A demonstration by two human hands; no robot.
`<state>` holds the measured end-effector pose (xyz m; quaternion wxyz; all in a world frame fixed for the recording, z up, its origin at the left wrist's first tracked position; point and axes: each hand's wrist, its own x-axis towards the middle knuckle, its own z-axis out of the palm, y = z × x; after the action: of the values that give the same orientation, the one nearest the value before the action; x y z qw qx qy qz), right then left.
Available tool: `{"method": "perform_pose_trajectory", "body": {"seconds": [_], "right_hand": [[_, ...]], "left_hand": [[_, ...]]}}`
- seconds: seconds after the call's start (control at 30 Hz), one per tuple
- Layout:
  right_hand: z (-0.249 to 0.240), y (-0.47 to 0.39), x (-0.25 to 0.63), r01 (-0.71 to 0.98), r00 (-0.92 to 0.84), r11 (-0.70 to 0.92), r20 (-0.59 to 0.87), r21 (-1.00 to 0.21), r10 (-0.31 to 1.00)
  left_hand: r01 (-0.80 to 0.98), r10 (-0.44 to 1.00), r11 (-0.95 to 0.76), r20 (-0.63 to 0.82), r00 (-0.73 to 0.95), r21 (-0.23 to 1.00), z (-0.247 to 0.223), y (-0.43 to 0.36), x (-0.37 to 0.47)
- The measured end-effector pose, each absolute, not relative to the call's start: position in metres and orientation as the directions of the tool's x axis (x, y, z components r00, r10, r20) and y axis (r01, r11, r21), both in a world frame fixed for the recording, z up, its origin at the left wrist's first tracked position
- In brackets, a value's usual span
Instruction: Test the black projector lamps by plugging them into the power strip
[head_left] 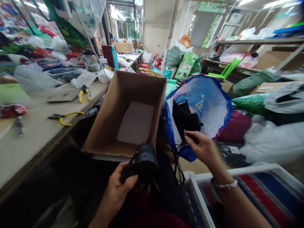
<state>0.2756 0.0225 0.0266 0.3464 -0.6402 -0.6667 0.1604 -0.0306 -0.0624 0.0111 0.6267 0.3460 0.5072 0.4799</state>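
My left hand (118, 186) grips a black rounded object (145, 160) with a strap, just in front of the near edge of an open cardboard box (99, 136). A pale flat sheet (136, 122) lies on the box's bottom. To the right, my right hand (204, 147) is over the near rim of a blue and white bag (211, 107), thumb and fingertips pinched together. What the fingertips hold is too small to make out. Black items (186, 115) lie inside the bag, and dark cords (178, 167) hang over its near edge.
Pliers with yellow handles (64, 118) and yellow-green cutters (84, 94) lie on the left workbench (35, 139). A white-framed crate (197, 193) with striped fabric is at lower right. Full bags and shelves stand behind on the right.
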Motion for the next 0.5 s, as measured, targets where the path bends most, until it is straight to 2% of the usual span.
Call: {"method": "perform_pose_trajectory", "body": {"seconds": [0.03, 0.07, 0.2, 0.3, 0.37, 0.43, 0.5], "right_hand": [[0.022, 0.033, 0.287, 0.830, -0.036, 0.149, 0.215, -0.538, 0.976], [0.016, 0.043, 0.295, 0.860, -0.106, 0.175, 0.167, -0.480, 0.980], [-0.016, 0.061, 0.305, 0.873, -0.237, 0.229, 0.036, -0.431, 0.971], [-0.022, 0.061, 0.306, 0.895, -0.224, 0.226, 0.050, -0.385, 0.973], [-0.013, 0.056, 0.305, 0.906, -0.181, 0.224, 0.150, -0.360, 0.972], [-0.003, 0.044, 0.296, 0.866, -0.144, 0.268, 0.302, -0.423, 0.942], [0.000, 0.023, 0.277, 0.741, -0.141, 0.342, 0.363, -0.579, 0.921]], "left_hand": [[-0.305, 0.945, 0.320, -0.323, 0.045, 0.897, 0.008, -0.059, -0.032], [-0.366, 0.939, 0.337, -0.338, 0.064, 0.867, 0.006, -0.057, -0.032], [-0.539, 0.927, 0.349, -0.368, 0.077, 0.767, 0.007, -0.053, -0.028], [-0.566, 0.913, 0.335, -0.408, -0.003, 0.753, 0.021, -0.053, -0.030], [-0.572, 0.900, 0.302, -0.426, -0.092, 0.763, 0.034, -0.052, -0.039], [-0.581, 0.890, 0.249, -0.420, -0.179, 0.775, 0.045, -0.051, -0.052], [-0.599, 0.886, 0.180, -0.393, -0.245, 0.780, 0.051, -0.050, -0.066]]}}
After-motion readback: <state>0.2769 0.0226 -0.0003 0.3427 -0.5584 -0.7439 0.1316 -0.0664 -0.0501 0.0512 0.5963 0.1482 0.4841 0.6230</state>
